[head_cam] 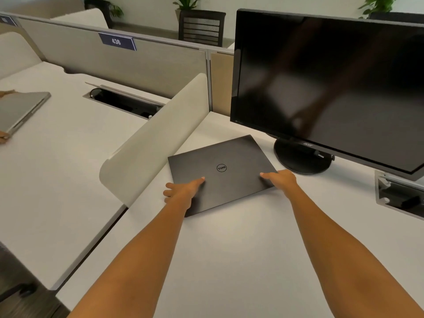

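Note:
A closed dark grey laptop with a round logo lies flat on the white desk, turned at a slight angle. My left hand holds its near-left edge, with the thumb stretched over the lid and the fingers curled at the side. My right hand holds the near-right corner, thumb on the lid; its fingers are hidden beyond the edge. Both forearms reach forward from the bottom of the view.
A large black monitor, switched off, stands on a round base just right of the laptop. A curved cream divider rises on its left. On the neighbouring desk another person's hands hold a silver laptop. Cable trays are open.

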The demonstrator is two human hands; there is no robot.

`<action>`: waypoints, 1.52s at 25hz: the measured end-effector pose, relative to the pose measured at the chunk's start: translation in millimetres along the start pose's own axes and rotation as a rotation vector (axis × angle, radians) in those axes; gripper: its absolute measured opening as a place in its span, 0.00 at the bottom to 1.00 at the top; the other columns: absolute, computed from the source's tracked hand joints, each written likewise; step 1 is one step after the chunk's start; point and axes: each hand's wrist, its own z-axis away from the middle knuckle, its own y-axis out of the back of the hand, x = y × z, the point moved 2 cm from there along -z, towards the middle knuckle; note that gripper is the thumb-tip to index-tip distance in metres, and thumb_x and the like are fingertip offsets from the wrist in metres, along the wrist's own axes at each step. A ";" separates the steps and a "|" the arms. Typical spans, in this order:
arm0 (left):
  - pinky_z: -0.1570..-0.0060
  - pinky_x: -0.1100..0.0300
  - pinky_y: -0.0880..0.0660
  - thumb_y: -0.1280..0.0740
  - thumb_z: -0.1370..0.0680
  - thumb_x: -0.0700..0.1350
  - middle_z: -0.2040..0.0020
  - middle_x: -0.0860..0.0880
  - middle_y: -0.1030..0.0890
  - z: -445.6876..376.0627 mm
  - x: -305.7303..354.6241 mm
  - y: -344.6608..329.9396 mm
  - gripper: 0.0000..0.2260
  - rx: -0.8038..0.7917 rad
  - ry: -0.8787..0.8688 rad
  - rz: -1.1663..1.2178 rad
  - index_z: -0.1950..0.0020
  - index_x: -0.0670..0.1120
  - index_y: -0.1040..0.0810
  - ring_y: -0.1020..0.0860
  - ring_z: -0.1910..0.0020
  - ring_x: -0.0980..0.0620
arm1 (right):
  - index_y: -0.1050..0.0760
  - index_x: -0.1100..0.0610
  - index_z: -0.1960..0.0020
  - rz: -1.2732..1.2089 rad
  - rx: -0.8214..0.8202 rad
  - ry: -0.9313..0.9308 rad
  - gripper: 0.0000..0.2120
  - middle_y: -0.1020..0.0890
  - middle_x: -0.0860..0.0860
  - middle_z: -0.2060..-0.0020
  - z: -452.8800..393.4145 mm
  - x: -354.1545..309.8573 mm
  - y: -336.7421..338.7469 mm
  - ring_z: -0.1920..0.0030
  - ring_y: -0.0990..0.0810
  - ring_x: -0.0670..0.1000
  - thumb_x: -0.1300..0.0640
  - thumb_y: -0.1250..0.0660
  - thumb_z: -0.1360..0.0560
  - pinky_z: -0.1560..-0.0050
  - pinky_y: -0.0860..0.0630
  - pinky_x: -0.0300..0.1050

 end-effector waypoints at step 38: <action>0.33 0.43 0.32 0.23 0.35 0.68 0.25 0.43 0.41 120.3 -142.4 -13.4 0.55 -0.312 -0.378 -0.577 0.23 0.44 0.51 0.38 0.26 0.41 | 0.28 0.59 0.39 -0.319 0.106 -0.213 0.31 0.20 0.55 0.47 236.9 266.3 46.9 0.46 0.20 0.58 0.46 0.21 0.34 0.50 0.24 0.51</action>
